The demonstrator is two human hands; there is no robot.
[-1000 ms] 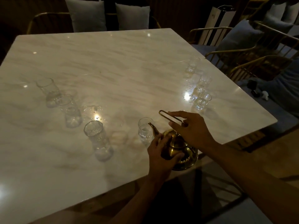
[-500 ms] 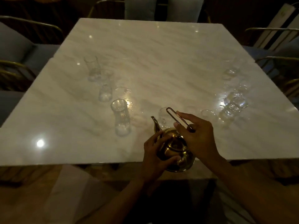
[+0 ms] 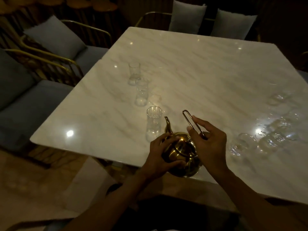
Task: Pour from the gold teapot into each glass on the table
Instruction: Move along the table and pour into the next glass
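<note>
The gold teapot point(image 3: 181, 154) is over the near edge of the marble table point(image 3: 200, 77), its spout pointing toward a tall clear glass point(image 3: 154, 124). My left hand point(image 3: 160, 157) grips the pot's body and lid from the left. My right hand point(image 3: 208, 144) holds the thin upright handle between thumb and fingers. Two more tall glasses point(image 3: 134, 73) point(image 3: 142, 93) stand in a row behind the near one. Several short glasses point(image 3: 243, 144) cluster at the right, blurred by glare.
Gold-framed chairs with grey cushions point(image 3: 55, 37) line the left side, and two grey cushions point(image 3: 188, 17) stand beyond the far edge. A pale floor patch point(image 3: 41, 180) shows below the table's near left corner.
The view has swung left, so the tall glasses now sit at centre and the short ones at the right edge. The teapot's spout now points beside the nearest tall glass instead of the short one.
</note>
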